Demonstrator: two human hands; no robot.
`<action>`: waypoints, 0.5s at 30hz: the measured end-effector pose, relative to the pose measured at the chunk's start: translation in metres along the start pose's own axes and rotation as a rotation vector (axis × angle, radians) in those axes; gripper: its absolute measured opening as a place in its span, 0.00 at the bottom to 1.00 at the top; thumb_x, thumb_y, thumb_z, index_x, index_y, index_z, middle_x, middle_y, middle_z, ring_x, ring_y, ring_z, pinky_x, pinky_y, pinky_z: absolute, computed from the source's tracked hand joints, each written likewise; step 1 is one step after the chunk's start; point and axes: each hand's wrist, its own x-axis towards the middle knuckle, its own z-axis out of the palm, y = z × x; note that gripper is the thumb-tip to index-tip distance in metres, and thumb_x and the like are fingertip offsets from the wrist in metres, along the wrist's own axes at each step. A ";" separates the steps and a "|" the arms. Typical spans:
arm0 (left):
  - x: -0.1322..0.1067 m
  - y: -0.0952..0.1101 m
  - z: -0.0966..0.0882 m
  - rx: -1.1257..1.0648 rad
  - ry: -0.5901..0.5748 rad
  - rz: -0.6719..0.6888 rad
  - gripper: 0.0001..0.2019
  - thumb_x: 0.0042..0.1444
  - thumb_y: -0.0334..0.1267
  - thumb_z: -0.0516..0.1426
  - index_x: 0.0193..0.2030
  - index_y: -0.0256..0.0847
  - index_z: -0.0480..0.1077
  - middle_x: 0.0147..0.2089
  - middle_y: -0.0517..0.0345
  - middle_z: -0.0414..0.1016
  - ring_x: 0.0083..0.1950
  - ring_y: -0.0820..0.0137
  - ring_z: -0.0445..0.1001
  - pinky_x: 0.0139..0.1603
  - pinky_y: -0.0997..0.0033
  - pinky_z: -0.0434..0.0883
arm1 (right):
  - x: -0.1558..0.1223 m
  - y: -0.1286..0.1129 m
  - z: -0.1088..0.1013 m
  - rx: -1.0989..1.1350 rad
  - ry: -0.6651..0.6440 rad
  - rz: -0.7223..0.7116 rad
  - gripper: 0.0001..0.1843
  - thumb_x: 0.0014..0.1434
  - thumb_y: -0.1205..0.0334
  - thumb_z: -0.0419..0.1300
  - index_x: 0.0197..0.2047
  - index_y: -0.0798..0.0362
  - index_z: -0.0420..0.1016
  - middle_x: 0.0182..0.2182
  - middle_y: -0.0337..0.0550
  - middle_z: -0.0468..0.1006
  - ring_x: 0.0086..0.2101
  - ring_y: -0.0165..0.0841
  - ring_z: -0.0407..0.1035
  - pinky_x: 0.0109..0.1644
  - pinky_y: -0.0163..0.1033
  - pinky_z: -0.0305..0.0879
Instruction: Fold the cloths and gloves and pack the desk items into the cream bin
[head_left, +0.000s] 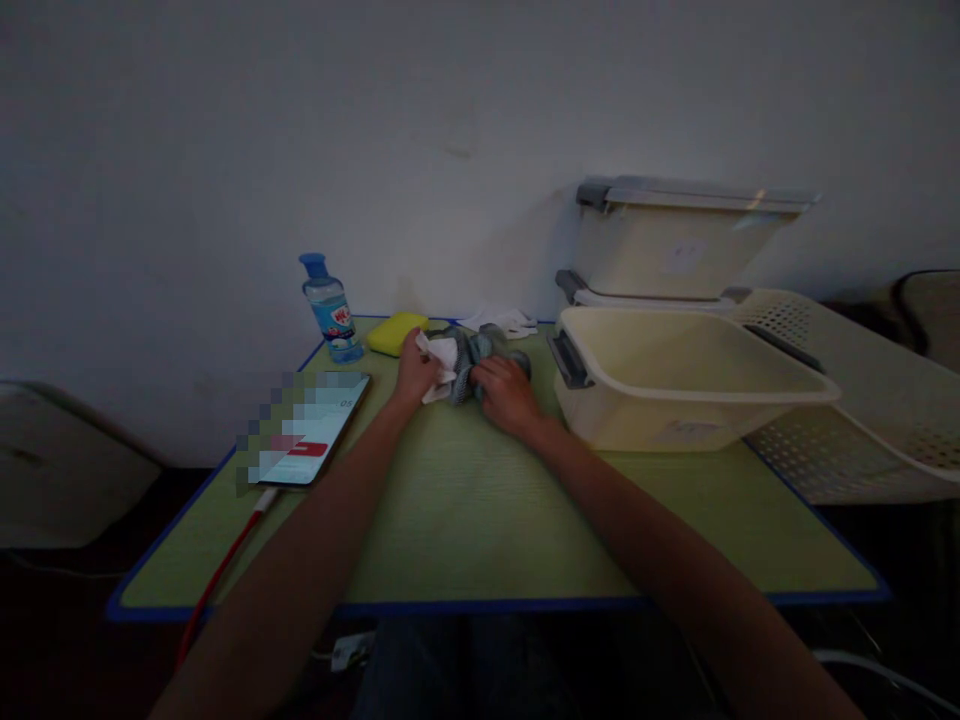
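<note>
Near the back of the green table (465,520), my left hand (414,372) is closed on a crumpled white tissue (442,360). My right hand (510,393) has its fingers curled on a bunched grey patterned cloth (463,370) just right of the tissue. The tissue touches the cloth or lies very close to it; I cannot tell which. Part of the cloth is hidden behind my right fingers. Behind it, against the wall, lies another white crumpled piece (504,320). A yellow sponge-like block (394,333) sits just behind my left hand.
A blue-capped bottle (334,318) stands at the back left. Nearer lies a phone (315,430) with a red cable (225,560). On the right is an open cream bin (637,425), with a lidded bin (667,250) behind it and a perforated white basket (862,460) beyond the table edge.
</note>
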 end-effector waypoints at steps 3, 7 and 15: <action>-0.008 0.008 -0.001 0.038 0.099 -0.011 0.37 0.40 0.25 0.55 0.59 0.38 0.48 0.53 0.43 0.62 0.46 0.62 0.71 0.45 0.60 0.71 | -0.001 -0.006 -0.001 -0.020 -0.035 -0.044 0.17 0.46 0.79 0.48 0.37 0.55 0.70 0.38 0.49 0.72 0.40 0.39 0.65 0.43 0.44 0.60; -0.008 0.020 -0.015 0.231 0.298 0.103 0.32 0.40 0.26 0.57 0.55 0.35 0.54 0.54 0.42 0.58 0.57 0.56 0.60 0.58 0.57 0.60 | -0.001 -0.005 0.000 -0.037 -0.007 -0.003 0.25 0.47 0.79 0.47 0.49 0.57 0.63 0.42 0.51 0.70 0.42 0.38 0.64 0.45 0.44 0.60; 0.018 0.017 -0.023 0.671 0.078 0.048 0.21 0.44 0.25 0.51 0.49 0.26 0.63 0.56 0.31 0.60 0.61 0.48 0.55 0.58 0.49 0.56 | 0.000 -0.004 -0.003 -0.083 0.010 -0.014 0.17 0.54 0.65 0.52 0.48 0.56 0.62 0.44 0.52 0.70 0.47 0.41 0.60 0.50 0.48 0.56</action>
